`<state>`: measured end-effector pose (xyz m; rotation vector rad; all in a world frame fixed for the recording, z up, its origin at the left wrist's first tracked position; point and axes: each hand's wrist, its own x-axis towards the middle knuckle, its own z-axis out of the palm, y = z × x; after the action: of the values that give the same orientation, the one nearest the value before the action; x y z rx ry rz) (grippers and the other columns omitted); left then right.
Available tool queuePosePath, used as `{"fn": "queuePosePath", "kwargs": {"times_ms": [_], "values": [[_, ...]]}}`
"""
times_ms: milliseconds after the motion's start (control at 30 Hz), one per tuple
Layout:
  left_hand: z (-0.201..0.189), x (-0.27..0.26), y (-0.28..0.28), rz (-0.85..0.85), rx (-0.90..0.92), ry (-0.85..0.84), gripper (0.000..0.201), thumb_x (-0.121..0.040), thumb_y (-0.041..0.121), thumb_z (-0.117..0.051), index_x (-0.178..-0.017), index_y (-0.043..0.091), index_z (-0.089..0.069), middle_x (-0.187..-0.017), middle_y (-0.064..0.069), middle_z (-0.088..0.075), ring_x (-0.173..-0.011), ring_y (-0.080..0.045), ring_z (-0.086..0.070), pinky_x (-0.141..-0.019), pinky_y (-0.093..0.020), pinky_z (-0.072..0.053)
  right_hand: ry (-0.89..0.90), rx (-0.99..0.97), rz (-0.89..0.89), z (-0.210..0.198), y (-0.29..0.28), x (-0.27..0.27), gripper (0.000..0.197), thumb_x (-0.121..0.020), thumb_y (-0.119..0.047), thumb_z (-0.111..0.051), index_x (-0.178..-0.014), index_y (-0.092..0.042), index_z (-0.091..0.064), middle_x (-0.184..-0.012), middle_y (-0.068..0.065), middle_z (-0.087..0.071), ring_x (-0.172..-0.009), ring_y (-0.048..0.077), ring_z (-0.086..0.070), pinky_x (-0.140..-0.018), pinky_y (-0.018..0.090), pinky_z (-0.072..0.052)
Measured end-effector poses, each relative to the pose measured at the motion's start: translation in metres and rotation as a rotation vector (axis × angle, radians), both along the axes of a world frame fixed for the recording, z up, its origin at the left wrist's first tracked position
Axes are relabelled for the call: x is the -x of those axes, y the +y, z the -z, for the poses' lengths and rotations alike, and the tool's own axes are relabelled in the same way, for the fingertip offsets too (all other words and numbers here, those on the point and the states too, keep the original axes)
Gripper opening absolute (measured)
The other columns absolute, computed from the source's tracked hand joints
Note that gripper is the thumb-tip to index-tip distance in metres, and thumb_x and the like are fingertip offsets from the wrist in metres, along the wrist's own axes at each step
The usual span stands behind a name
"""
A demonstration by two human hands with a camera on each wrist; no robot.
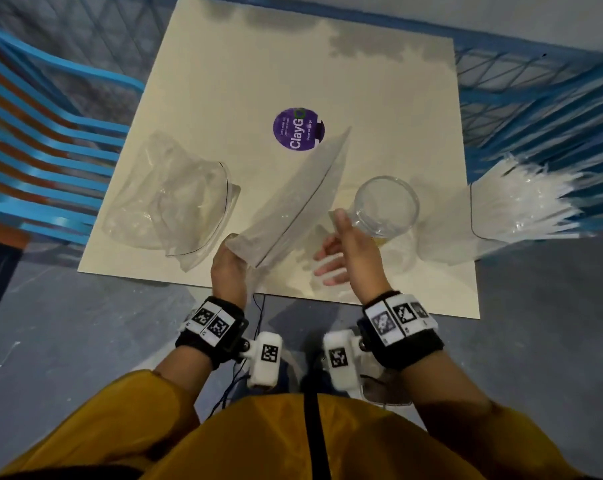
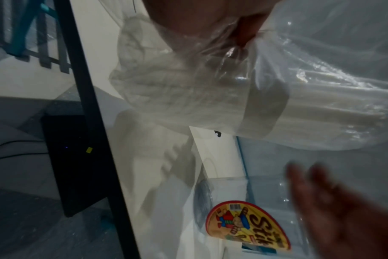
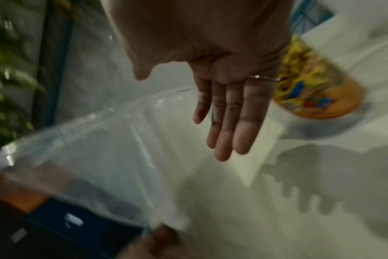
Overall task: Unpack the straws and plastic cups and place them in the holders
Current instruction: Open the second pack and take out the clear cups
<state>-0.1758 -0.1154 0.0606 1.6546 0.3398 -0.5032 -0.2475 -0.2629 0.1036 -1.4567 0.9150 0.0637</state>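
Observation:
My left hand grips the near end of a long clear packet of white straws, which slants up across the cream table. In the left wrist view my fingers bunch the plastic around the straws. My right hand hovers with straight fingers, holding nothing, between the packet and a clear jar. The right wrist view shows the flat palm, the packet to its left and the jar's yellow label to its right.
A crumpled clear bag lies on the table's left side. A fan of white straws in plastic hangs over the right edge. A purple sticker marks the table's middle. A blue slatted chair and blue racks flank the table.

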Motion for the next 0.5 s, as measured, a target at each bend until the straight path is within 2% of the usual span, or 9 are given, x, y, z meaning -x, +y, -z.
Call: {"fn": "queuePosePath", "kwargs": {"times_ms": [67,100,167,233,267,300,367,433,500], "values": [[0.002,0.004,0.002,0.031,0.014,0.002,0.047,-0.094,-0.005,-0.033,-0.071,0.036,-0.035,-0.072,0.010,-0.043,-0.063,0.003,-0.049,-0.059,0.003,-0.035,-0.031,0.033,-0.037,-0.018,0.000,-0.021,0.068,-0.074,-0.073,-0.049,-0.084,-0.006,-0.057,-0.075,0.009,-0.067,-0.057,0.026,-0.068,-0.053,0.035,-0.056],[0.001,0.007,0.002,0.082,0.075,-0.010,0.039,-0.092,0.003,-0.031,-0.070,0.034,-0.042,-0.069,0.013,-0.046,-0.062,-0.001,-0.047,-0.064,-0.003,-0.037,-0.030,0.083,-0.071,-0.023,0.000,-0.028,0.061,-0.077,-0.067,-0.053,-0.082,-0.006,-0.055,-0.073,0.008,-0.064,-0.055,0.024,-0.067,-0.051,0.033,-0.058],[0.004,0.004,0.009,0.199,0.154,-0.044,0.028,-0.081,0.018,-0.028,-0.073,0.020,-0.055,-0.067,0.014,-0.059,-0.070,-0.002,-0.054,-0.077,-0.018,-0.039,-0.048,0.231,-0.131,-0.027,-0.001,-0.036,0.039,-0.085,-0.046,-0.056,-0.070,-0.012,-0.045,-0.065,0.002,-0.051,-0.053,0.019,-0.057,-0.045,0.024,-0.051],[-0.003,0.001,0.016,0.386,0.074,-0.107,0.042,-0.090,0.021,-0.022,-0.089,0.010,-0.062,-0.090,0.015,-0.069,-0.090,0.003,-0.058,-0.093,-0.022,-0.037,-0.069,0.410,-0.228,-0.026,-0.003,-0.038,0.032,-0.089,-0.030,-0.051,-0.064,-0.014,-0.039,-0.061,-0.001,-0.043,-0.059,0.020,-0.047,-0.052,0.026,-0.040],[-0.009,-0.002,0.017,0.438,0.031,-0.149,0.043,-0.097,0.020,-0.021,-0.098,0.012,-0.063,-0.104,0.013,-0.066,-0.099,0.006,-0.054,-0.099,-0.023,-0.034,-0.084,0.475,-0.264,-0.026,-0.003,-0.037,0.030,-0.089,-0.026,-0.050,-0.064,-0.013,-0.039,-0.060,-0.001,-0.041,-0.060,0.020,-0.044,-0.054,0.030,-0.035],[-0.017,-0.008,0.017,0.459,-0.026,-0.220,0.035,-0.100,0.019,-0.027,-0.103,0.016,-0.062,-0.110,0.011,-0.060,-0.101,0.007,-0.050,-0.099,-0.020,-0.033,-0.111,0.519,-0.286,-0.027,-0.001,-0.035,0.030,-0.090,-0.024,-0.050,-0.065,-0.013,-0.039,-0.059,-0.002,-0.040,-0.059,0.018,-0.041,-0.054,0.030,-0.032],[-0.039,-0.018,0.015,0.408,-0.051,-0.326,0.017,-0.098,0.021,-0.045,-0.099,0.025,-0.062,-0.107,0.010,-0.054,-0.098,0.001,-0.053,-0.093,-0.016,-0.039,-0.184,0.581,-0.312,-0.028,0.004,-0.029,0.031,-0.091,-0.024,-0.053,-0.066,-0.012,-0.039,-0.057,-0.003,-0.036,-0.054,0.014,-0.036,-0.052,0.026,-0.030],[-0.060,-0.025,0.009,0.391,0.050,-0.302,0.011,-0.095,0.026,-0.053,-0.091,0.025,-0.063,-0.101,0.005,-0.061,-0.095,-0.014,-0.061,-0.091,-0.026,-0.046,-0.261,0.642,-0.369,-0.033,0.013,-0.023,0.030,-0.092,-0.026,-0.053,-0.069,-0.011,-0.041,-0.056,-0.004,-0.039,-0.052,0.011,-0.037,-0.052,0.023,-0.031],[-0.078,-0.025,0.001,0.408,0.071,-0.296,0.011,-0.091,0.028,-0.059,-0.090,0.019,-0.065,-0.095,-0.002,-0.066,-0.087,-0.018,-0.064,-0.084,-0.030,-0.051,-0.317,0.682,-0.453,-0.041,0.021,-0.017,0.028,-0.095,-0.029,-0.047,-0.074,-0.011,-0.044,-0.061,0.001,-0.048,-0.057,0.016,-0.045,-0.055,0.028,-0.036]]}}
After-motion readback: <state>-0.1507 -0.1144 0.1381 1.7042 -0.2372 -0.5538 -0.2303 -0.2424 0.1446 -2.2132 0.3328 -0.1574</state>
